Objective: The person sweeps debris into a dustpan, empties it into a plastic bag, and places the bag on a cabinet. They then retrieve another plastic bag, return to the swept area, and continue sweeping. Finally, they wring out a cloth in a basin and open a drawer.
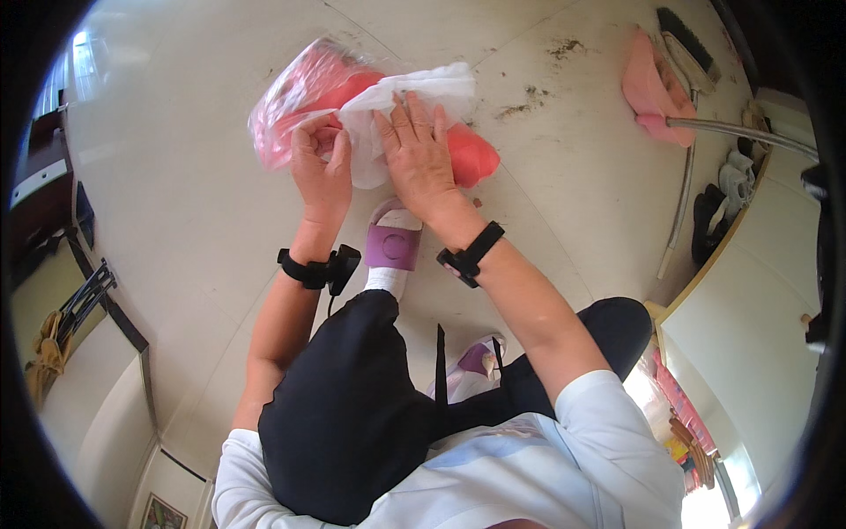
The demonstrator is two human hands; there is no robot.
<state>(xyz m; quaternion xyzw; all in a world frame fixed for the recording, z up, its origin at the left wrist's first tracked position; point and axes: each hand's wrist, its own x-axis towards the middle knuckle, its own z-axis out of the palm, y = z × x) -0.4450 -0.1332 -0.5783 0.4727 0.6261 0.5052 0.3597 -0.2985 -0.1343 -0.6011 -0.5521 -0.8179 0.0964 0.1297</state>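
Note:
On the floor ahead of my feet lies a bundle with a clear crinkled plastic wrapper (pixel 284 119) at its left and a thin white sheet or bag (pixel 436 79) over its middle. A red-pink item (pixel 472 155) shows from under the white material at the right. My left hand (pixel 322 155) has its thumb and fingers curled together at the edge where the clear plastic and white material meet. My right hand (pixel 420 152) rests palm down on the white material, its fingers slightly apart. Both wrists wear black straps with small devices.
A pink dustpan (pixel 654 92) with a metal handle and a broom head (pixel 691 53) lie at the upper right. Dirt (pixel 525 102) is scattered on the tiled floor. Shoes (pixel 730 185) stand along the right side. My foot in a purple slide (pixel 393 244) is just below the bundle.

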